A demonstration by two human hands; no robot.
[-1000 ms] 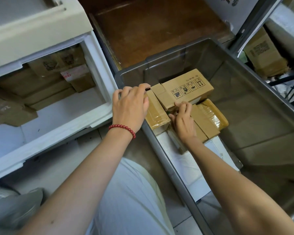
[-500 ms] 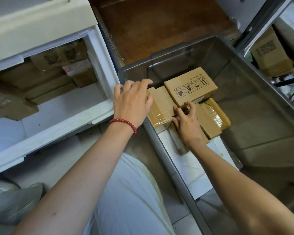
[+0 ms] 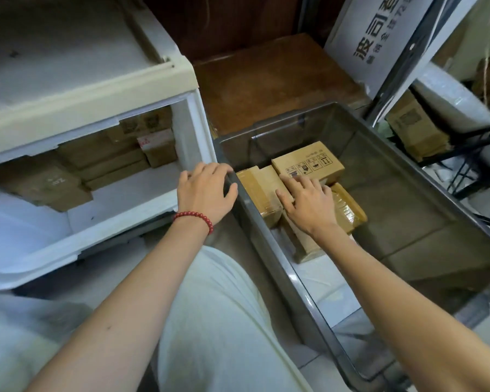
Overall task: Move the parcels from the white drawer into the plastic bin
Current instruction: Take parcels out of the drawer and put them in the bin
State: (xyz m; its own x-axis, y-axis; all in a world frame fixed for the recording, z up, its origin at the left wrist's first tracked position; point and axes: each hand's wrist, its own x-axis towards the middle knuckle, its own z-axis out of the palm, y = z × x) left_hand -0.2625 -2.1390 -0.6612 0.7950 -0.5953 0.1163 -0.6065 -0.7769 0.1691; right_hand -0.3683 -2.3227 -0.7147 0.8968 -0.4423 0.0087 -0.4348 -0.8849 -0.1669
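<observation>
The grey plastic bin (image 3: 425, 193) stands on the floor at the right. Several brown cardboard parcels lie in its near-left corner: a printed box (image 3: 309, 161), a taped box (image 3: 259, 188) and a tape-wrapped one (image 3: 348, 207). My right hand (image 3: 306, 202) lies flat on these parcels with straight, spread fingers. My left hand (image 3: 207, 190), with a red bead bracelet at its wrist, rests on the bin's left rim, fingers curled over the edge. The white drawer (image 3: 102, 230) stands pulled out at the left, with several brown parcels (image 3: 46, 185) stacked at its back.
A white cabinet top (image 3: 68, 66) overhangs the drawer. A brown wooden surface (image 3: 272, 80) lies behind the bin. At the right a metal rack (image 3: 470, 154) holds more boxes, and a white printed board (image 3: 376, 38) leans there. My pale-trousered knee (image 3: 215, 321) sits between drawer and bin.
My right hand has opened from curled fingers on the parcels to lying flat over them. My left hand has shifted from the taped box onto the bin's rim.
</observation>
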